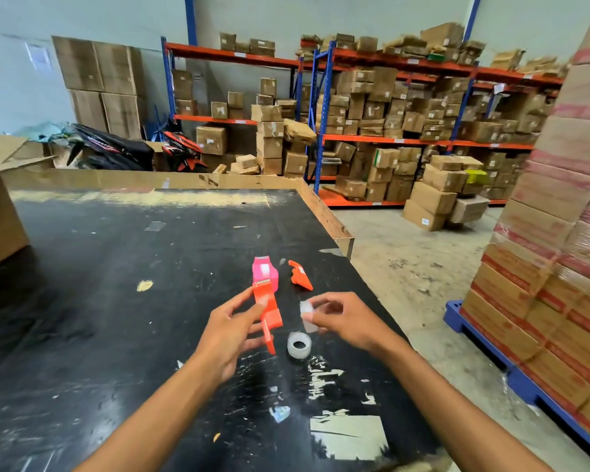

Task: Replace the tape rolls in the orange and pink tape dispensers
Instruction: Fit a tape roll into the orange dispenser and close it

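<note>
Landmark: the orange tape dispenser (269,313), opened up, is being held just above the black desk (116,267) near its right edge.
Left hand (229,338): is gripping the orange tape dispenser, fingers closed around its lower body, thumb lying along its side.
Right hand (341,318): is pinching a small clear tape roll (307,313) between fingertips, just to the right of the dispenser and apart from it.
Second tape roll (299,344): is lying flat on the desk, just below and right of the dispenser, between the two hands; nobody is touching it.
Pink tape dispenser (265,272): is sitting on the desk directly beyond the dispenser's top end, appearing to touch or overlap it from this angle; I cannot tell whether it is open or already reloaded.
Loose orange piece (300,274): is resting on the desk beyond and to the right of the dispenser, probably its removed cover.
Progress: the job is looking to be in its early part; the orange unit is standing open with its roll not yet seated.
Remaining: seating the held roll, refitting the orange piece, then likely repeating with the pink unit and the lying roll.
Blur: motion is softening both hands, so the fine detail of each grip is unclear.
</note>
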Available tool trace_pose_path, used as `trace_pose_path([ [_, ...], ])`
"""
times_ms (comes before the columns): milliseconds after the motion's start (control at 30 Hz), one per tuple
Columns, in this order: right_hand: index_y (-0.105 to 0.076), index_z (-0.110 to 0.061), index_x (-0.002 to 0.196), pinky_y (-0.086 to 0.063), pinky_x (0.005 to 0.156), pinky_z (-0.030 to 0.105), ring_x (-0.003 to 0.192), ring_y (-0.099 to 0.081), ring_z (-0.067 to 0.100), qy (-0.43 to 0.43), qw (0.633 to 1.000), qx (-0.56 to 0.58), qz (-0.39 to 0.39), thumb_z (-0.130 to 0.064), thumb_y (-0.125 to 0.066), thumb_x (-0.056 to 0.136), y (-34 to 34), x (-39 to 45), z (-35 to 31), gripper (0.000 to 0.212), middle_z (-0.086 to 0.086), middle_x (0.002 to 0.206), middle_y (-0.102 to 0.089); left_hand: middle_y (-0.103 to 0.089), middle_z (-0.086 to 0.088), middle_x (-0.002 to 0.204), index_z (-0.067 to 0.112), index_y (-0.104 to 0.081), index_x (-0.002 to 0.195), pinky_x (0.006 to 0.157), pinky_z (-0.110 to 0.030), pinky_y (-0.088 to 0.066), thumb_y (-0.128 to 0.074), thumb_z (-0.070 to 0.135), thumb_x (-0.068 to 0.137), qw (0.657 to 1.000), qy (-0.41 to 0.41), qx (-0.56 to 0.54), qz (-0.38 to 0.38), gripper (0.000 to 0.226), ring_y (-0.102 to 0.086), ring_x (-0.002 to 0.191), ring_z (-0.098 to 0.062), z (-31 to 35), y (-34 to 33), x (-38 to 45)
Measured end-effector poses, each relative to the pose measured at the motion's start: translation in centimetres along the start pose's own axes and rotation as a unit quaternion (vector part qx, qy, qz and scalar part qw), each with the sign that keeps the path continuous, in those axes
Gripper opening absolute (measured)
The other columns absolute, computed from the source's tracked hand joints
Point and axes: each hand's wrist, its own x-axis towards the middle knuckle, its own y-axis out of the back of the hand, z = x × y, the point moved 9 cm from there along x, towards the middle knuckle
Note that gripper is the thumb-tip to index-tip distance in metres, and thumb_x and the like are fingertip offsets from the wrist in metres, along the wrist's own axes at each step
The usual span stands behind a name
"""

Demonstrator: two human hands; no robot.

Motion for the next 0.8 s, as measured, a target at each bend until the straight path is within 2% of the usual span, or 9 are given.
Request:
trace_pose_path([
  [33, -0.070, -0.014, 0.103, -0.059, 0.073, 0.022, 0.078, -0.066, 0.011, 0.012, 0.998, 0.065, -0.018, -0.020, -0.074, 0.081, -0.6, -0.3, -1.2, 0.023, 0.022, 0.092, -0.068, -0.075, -0.008, 0.094, 0.027, -0.059, 0.122, 0.055, -0.026, -0.056, -0.064, 0.020, 0.086, 1.000, -0.004, 0.000, -0.002, 0.037, -0.073, 0.067, -0.014, 0.2, 0.2, -0.2],
  [100, -0.068, -0.008, 0.110, -0.058, 0.073, 0.021, 0.085, -0.069, 0.015, 0.032, 0.991, 0.117, -0.053, -0.016, -0.073, 0.081, -1.9, -0.8, -2.9, 0.030, 0.031, 0.103, -0.067, -0.077, -0.009, 0.097, 0.027, -0.060, 0.121, 0.058, -0.027, -0.057, -0.066, 0.021, 0.084, 1.000, -0.011, 0.000, -0.010, 0.038, -0.074, 0.074, -0.018, 0.5, 0.1, -0.5],
  [200, -0.067, -0.006, 0.111, -0.059, 0.080, 0.028, 0.091, -0.070, 0.020, 0.054, 0.986, 0.136, -0.078, -0.014, -0.072, 0.082, -3.5, -1.3, -4.3, 0.030, 0.028, 0.109, -0.067, -0.079, -0.007, 0.090, 0.028, -0.063, 0.118, 0.062, -0.029, -0.057, -0.068, 0.024, 0.082, 1.000, -0.024, -0.002, -0.013, 0.037, -0.075, 0.078, -0.022, 0.9, 0.0, -1.0],
  [333, -0.068, -0.005, 0.110, -0.059, 0.079, 0.028, 0.095, -0.071, 0.023, 0.076, 0.977, 0.177, -0.094, -0.006, -0.071, 0.082, -4.2, -1.5, -5.0, 0.029, 0.023, 0.107, -0.071, -0.078, -0.010, 0.089, 0.026, -0.062, 0.121, 0.063, -0.032, -0.057, -0.070, 0.022, 0.080, 0.999, -0.037, 0.001, 0.000, 0.042, -0.075, 0.082, -0.027, 1.0, 0.4, -1.1],
  [433, -0.067, -0.006, 0.109, -0.059, 0.081, 0.030, 0.093, -0.071, 0.023, 0.077, 0.977, 0.176, -0.094, -0.005, -0.072, 0.080, -4.3, -1.4, -5.0, 0.029, 0.018, 0.103, -0.072, -0.078, -0.012, 0.091, 0.027, -0.063, 0.118, 0.067, -0.036, -0.059, -0.066, 0.024, 0.083, 0.999, -0.043, -0.001, -0.005, 0.035, -0.075, 0.081, -0.031, 0.9, -0.1, -1.0],
  [567, -0.066, -0.007, 0.106, -0.059, 0.081, 0.029, 0.088, -0.071, 0.021, 0.070, 0.986, 0.135, -0.064, -0.013, -0.079, 0.075, -3.5, -0.6, -4.5, 0.034, 0.014, 0.103, -0.071, -0.077, -0.012, 0.096, 0.023, -0.065, 0.115, 0.078, -0.044, -0.058, -0.058, 0.023, 0.090, 0.999, -0.025, -0.021, -0.026, 0.026, -0.074, 0.083, -0.030, 0.5, -0.7, -0.2],
  [667, -0.066, -0.007, 0.105, -0.058, 0.086, 0.035, 0.090, -0.072, 0.026, 0.074, 0.985, 0.142, -0.065, -0.014, -0.079, 0.075, -3.3, 0.0, -4.3, 0.034, 0.013, 0.104, -0.072, -0.076, -0.013, 0.102, 0.022, -0.059, 0.125, 0.075, -0.043, -0.058, -0.059, 0.020, 0.090, 0.999, -0.028, -0.009, -0.033, 0.035, -0.074, 0.088, -0.030, 0.6, -0.8, 0.7],
  [800, -0.068, -0.009, 0.103, -0.059, 0.086, 0.040, 0.089, -0.072, 0.029, 0.087, 0.983, 0.150, -0.055, -0.015, -0.079, 0.075, -2.9, 1.2, -4.2, 0.031, 0.011, 0.101, -0.072, -0.077, -0.010, 0.100, 0.024, -0.059, 0.125, 0.067, -0.037, -0.058, -0.059, 0.021, 0.090, 0.999, -0.034, -0.002, -0.025, 0.036, -0.074, 0.084, -0.026, 0.7, -1.0, 2.0],
])
